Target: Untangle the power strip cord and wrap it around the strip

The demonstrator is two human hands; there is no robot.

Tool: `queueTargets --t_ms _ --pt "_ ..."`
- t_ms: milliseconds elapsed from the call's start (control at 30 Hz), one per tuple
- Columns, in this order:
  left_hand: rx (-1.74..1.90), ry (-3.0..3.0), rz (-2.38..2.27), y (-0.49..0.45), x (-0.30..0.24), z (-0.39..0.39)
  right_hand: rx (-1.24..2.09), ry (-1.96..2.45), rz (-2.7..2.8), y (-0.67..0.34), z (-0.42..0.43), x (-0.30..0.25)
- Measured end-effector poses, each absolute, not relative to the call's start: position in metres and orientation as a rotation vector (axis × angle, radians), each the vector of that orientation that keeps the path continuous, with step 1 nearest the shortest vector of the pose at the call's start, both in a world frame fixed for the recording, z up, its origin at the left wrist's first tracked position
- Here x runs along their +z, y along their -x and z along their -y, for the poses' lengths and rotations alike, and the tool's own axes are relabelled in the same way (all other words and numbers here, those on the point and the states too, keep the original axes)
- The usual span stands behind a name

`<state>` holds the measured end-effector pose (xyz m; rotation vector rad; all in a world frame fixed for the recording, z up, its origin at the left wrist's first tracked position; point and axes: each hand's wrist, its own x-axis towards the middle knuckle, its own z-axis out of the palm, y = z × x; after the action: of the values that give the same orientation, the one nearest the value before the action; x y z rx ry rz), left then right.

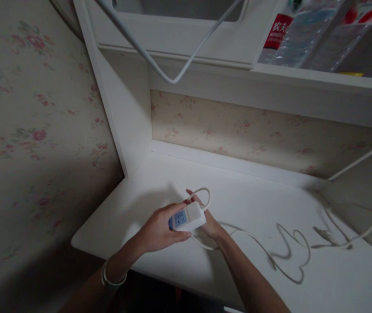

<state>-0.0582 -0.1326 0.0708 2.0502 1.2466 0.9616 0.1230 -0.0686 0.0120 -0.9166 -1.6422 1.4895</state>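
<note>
A white power strip (pixel 195 218) with blue socket faces is raised over the white desk (pixel 179 169). My left hand (pixel 158 229) is closed around its left end, covering part of the sockets. My right hand (pixel 210 224) is behind the strip, mostly hidden by it. Its fingertips show above the strip, against the white cord (pixel 209 196), and appear to pinch it. From the strip's right end the cord loops up and back to those fingers. More cord comes out beneath the strip and trails rightward over the desk in loose curves.
A bent white metal bar (pixel 173 81) hangs in front of the upper cabinet (pixel 186 37). Wrapped water bottles (pixel 306 37) stand on the shelf at upper right. A side panel (pixel 121 100) and flowered wall (pixel 39 130) bound the left. The cord's far end (pixel 324 234) lies at right.
</note>
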Motion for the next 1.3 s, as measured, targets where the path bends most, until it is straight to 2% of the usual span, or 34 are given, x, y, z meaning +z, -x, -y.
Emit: queueTargets --t_ms 100,167,300,467,633,733,833,1033,1100,1300 --pt "1.0 -2.136 -1.332 0.06 0.074 0.129 1.602 1.006 1.912 -0.11 0.092 0.003" --pt "0.974 -2.217 -1.446 0.064 0.073 0.126 1.525 1.086 2.105 -0.11 0.107 0.003" --pt "0.778 -2.452 -1.614 0.07 0.064 0.119 1.071 1.145 2.503 -0.122 0.132 0.025" --pt "0.528 -2.724 -1.566 0.07 0.054 0.116 0.467 1.237 2.857 -0.137 0.145 0.061" --pt "0.421 -2.927 -1.334 0.066 0.054 0.123 0.236 1.029 2.883 -0.15 0.135 0.091" --pt "0.418 -3.007 -1.133 0.064 0.056 0.131 0.344 0.917 2.786 -0.155 0.126 0.099" --pt "0.467 -3.041 -0.98 0.064 0.06 0.14 0.598 0.952 2.585 -0.158 0.119 0.1" --pt "0.737 -3.021 -0.865 0.064 0.065 0.155 1.403 1.007 2.033 -0.165 0.11 0.089" --pt "0.769 -3.008 -0.83 0.062 0.067 0.157 1.572 0.966 1.88 -0.165 0.107 0.082" --pt "0.995 -2.971 -0.903 0.059 0.069 0.158 1.491 0.982 1.777 -0.161 0.104 0.043"
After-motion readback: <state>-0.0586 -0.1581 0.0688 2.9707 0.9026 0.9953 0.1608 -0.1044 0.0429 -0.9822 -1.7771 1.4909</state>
